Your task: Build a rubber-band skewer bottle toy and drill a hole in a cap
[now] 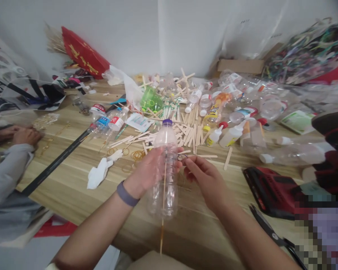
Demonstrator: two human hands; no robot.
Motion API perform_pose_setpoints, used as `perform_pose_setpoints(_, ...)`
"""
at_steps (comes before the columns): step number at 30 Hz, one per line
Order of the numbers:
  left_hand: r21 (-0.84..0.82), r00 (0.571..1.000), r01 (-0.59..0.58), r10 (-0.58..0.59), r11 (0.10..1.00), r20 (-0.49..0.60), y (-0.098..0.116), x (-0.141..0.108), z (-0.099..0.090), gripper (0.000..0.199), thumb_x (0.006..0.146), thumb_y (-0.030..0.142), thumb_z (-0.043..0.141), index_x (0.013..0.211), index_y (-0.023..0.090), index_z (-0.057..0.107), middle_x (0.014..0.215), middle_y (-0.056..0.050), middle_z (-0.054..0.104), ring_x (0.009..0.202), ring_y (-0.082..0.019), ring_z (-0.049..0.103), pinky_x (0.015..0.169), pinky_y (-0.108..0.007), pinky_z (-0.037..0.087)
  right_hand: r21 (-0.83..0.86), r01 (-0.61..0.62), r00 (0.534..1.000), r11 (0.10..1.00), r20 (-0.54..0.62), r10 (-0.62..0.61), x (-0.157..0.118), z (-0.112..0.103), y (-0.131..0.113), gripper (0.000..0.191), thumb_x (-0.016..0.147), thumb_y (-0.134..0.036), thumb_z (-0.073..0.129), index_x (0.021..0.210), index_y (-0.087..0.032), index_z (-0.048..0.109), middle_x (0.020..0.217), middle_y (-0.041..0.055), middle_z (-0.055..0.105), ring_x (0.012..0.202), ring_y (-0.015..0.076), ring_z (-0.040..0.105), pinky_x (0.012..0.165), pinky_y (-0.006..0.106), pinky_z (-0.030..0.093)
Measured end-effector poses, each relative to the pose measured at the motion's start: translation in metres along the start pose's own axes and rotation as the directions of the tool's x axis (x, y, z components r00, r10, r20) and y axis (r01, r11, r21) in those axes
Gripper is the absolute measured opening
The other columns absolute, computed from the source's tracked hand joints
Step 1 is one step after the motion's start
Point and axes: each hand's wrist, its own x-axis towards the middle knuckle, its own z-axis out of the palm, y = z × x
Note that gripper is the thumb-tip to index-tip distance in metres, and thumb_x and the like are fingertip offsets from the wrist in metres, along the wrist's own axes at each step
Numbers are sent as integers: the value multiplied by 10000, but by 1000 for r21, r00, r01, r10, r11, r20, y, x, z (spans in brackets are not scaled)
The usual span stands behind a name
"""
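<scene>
My left hand is wrapped around a clear plastic bottle with a purple cap, held upright over the table's near side. A thin brown stick or strand runs lengthwise along the bottle and sticks out below its base; I cannot tell whether it lies inside or in front. Just right of the bottle, my right hand is closed in a pinch on a thin dark strand, partly hidden by the fingers. Several rubber bands lie left of the bottle.
Wooden craft sticks are heaped behind the bottle. Glue bottles, empty bottles, a red-and-black tool battery and scissors are to the right. Crumpled tissue and a long black bar lie left, near another person's hands.
</scene>
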Motion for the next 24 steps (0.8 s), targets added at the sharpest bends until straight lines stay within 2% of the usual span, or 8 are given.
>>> perform_pose_setpoints(3, 61, 1000, -20, 19, 998, 24, 3, -2, -8, 469, 803, 421, 654, 1150, 106, 668, 832, -80, 745, 726, -178, 693, 654, -231, 516, 39, -13, 999, 999, -33, 15, -4, -10, 4, 359, 768, -539, 675, 729, -187, 621, 620, -18, 534, 586, 120, 452, 556, 254, 358)
perform_pose_setpoints(6, 130, 999, 0, -5, 992, 35, 6, -3, -15, 513, 743, 452, 713, 1106, 91, 682, 816, -90, 744, 712, -180, 683, 672, -237, 510, 72, -37, 998, 997, -42, 40, -6, -19, 8, 415, 749, -593, 695, 736, -181, 644, 635, -8, 553, 593, 123, 469, 560, 255, 366)
perform_pose_setpoints(9, 160, 999, -6, -1, 987, 43, 8, -6, -17, 545, 748, 477, 708, 1125, 85, 672, 818, -97, 742, 711, -172, 670, 662, -225, 493, 91, -74, 996, 993, -34, 78, -9, -27, 11, 454, 729, -627, 720, 785, -179, 672, 612, -7, 572, 564, 120, 475, 535, 247, 351)
perform_pose_setpoints(13, 178, 998, -22, 12, 984, 54, 10, -13, -17, 523, 804, 464, 663, 1179, 100, 654, 855, -97, 736, 722, -175, 661, 613, -226, 471, 138, -123, 991, 983, -32, 128, -17, -39, 14, 466, 660, -625, 794, 759, -189, 665, 490, -37, 518, 462, 96, 394, 466, 228, 255)
perform_pose_setpoints(16, 171, 997, -54, 45, 984, 55, 10, -17, -19, 505, 775, 467, 692, 1155, 135, 671, 940, -91, 727, 718, -180, 659, 563, -226, 460, 160, -136, 987, 978, -67, 149, -25, -52, 15, 451, 643, -602, 822, 714, -196, 640, 463, -42, 485, 452, 92, 353, 460, 229, 240)
perform_pose_setpoints(20, 173, 998, -9, -1, 985, 56, 11, -23, -22, 524, 760, 496, 697, 1126, 122, 688, 837, -97, 721, 683, -185, 655, 533, -219, 450, 167, -160, 974, 973, -133, 183, -43, -72, 15, 407, 687, -574, 805, 732, -205, 639, 522, -27, 480, 482, 102, 351, 451, 226, 256)
perform_pose_setpoints(24, 177, 999, -54, 55, 983, 0, 15, -30, -20, 492, 729, 460, 730, 1123, 167, 705, 1083, -106, 717, 687, -176, 666, 587, -242, 492, 127, -187, 938, 974, -272, 215, -60, -93, 9, 400, 655, -574, 818, 758, -217, 669, 571, -10, 478, 510, 108, 367, 431, 213, 294)
